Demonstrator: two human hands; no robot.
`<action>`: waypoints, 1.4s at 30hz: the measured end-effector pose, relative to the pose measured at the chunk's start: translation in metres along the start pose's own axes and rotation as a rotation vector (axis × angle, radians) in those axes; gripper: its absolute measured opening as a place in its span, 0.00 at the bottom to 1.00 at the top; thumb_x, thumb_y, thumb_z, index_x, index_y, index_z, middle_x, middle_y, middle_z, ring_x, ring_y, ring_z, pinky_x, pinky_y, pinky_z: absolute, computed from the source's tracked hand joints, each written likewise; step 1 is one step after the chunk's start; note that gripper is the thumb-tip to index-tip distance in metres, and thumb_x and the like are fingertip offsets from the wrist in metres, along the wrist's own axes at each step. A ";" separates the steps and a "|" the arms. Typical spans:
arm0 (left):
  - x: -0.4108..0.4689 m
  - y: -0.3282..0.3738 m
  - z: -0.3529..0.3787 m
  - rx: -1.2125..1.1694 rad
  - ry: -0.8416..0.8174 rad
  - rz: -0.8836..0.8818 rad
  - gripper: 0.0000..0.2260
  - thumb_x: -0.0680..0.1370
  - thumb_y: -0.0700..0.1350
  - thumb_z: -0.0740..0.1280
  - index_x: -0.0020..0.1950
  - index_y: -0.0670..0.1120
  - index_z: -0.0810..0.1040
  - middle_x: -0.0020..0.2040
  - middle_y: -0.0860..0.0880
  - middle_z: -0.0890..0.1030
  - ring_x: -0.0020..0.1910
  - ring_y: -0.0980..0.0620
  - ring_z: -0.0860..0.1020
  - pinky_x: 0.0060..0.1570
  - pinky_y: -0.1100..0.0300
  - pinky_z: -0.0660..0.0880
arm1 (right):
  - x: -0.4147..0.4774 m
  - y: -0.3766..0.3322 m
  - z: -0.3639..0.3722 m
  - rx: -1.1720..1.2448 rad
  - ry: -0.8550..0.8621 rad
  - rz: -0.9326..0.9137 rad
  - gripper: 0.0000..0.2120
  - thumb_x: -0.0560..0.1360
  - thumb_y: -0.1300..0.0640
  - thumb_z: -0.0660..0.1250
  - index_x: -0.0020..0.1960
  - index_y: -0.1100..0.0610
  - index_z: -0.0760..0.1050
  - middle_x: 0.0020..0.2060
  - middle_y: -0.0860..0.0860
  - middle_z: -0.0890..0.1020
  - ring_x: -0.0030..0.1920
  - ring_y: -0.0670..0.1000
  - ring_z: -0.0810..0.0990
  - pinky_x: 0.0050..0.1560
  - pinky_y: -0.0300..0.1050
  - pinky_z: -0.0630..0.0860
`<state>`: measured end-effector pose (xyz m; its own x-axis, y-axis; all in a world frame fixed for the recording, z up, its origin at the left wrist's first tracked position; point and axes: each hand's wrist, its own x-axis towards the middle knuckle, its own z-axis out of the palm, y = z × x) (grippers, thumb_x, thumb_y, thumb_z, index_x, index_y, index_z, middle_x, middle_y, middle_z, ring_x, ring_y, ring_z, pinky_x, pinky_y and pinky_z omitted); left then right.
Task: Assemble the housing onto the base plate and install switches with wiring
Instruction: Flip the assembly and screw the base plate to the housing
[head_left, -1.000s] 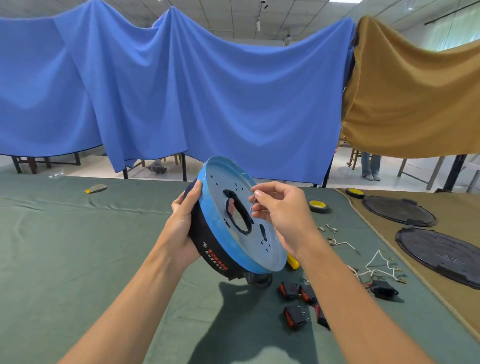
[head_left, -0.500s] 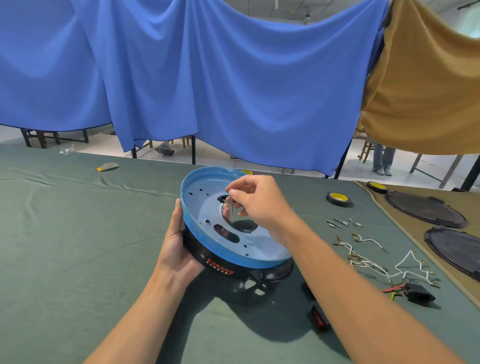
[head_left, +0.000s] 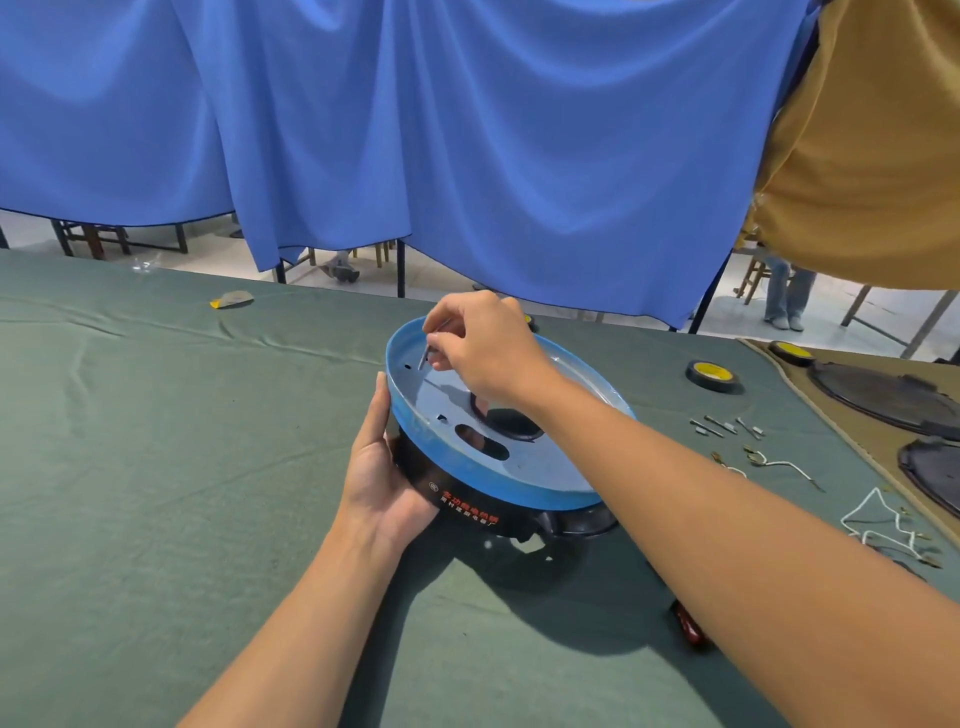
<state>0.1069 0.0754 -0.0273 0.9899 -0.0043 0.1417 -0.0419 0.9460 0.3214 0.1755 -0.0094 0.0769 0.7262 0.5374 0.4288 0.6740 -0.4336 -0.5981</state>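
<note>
Blue drapes (head_left: 467, 130) hang behind a green-clothed counter (head_left: 156, 467), and near its middle the blue base plate (head_left: 519, 483) sits on top of the black housing (head_left: 571, 522). The plate looks like thin, stiff sheet metal, and the housing like rigid, fairly light plastic. The pair is probably best steadied at the side wall and rim. The left grip (head_left: 379, 478) does this, palm and straight fingers pressed flat against the side. The right grip (head_left: 483, 353) pinches a small screw (head_left: 423, 358) over a hole near the plate's far rim; it is smooth and easy to drop. The housing wall carries a round logo and red and white Chinese characters, too small to read. A tape roll (head_left: 714, 375), loose screws (head_left: 722, 427) and white wires (head_left: 883, 519) lie to the right.
</note>
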 end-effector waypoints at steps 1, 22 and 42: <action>0.001 0.000 0.000 -0.001 0.004 0.008 0.23 0.77 0.57 0.68 0.61 0.40 0.81 0.60 0.40 0.81 0.59 0.41 0.80 0.55 0.43 0.78 | 0.001 0.000 0.002 -0.012 -0.001 -0.010 0.05 0.79 0.62 0.64 0.50 0.58 0.79 0.41 0.55 0.83 0.45 0.50 0.82 0.51 0.51 0.81; -0.005 0.000 0.009 0.139 0.169 -0.088 0.26 0.75 0.49 0.70 0.70 0.41 0.72 0.68 0.41 0.75 0.66 0.42 0.75 0.70 0.47 0.67 | -0.001 0.005 0.005 -0.317 -0.131 -0.063 0.09 0.76 0.65 0.66 0.54 0.60 0.83 0.49 0.56 0.82 0.45 0.53 0.77 0.44 0.43 0.74; 0.002 0.034 0.006 0.599 0.496 -0.287 0.40 0.60 0.61 0.79 0.60 0.34 0.75 0.58 0.39 0.81 0.49 0.45 0.82 0.42 0.54 0.81 | -0.008 0.011 0.006 -0.291 -0.312 -0.008 0.09 0.75 0.64 0.69 0.54 0.60 0.83 0.46 0.54 0.83 0.44 0.50 0.78 0.46 0.43 0.79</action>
<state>0.1065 0.1053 -0.0107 0.9120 0.0573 -0.4062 0.2951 0.5963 0.7466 0.1766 -0.0145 0.0627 0.6751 0.7154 0.1800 0.7220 -0.5906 -0.3604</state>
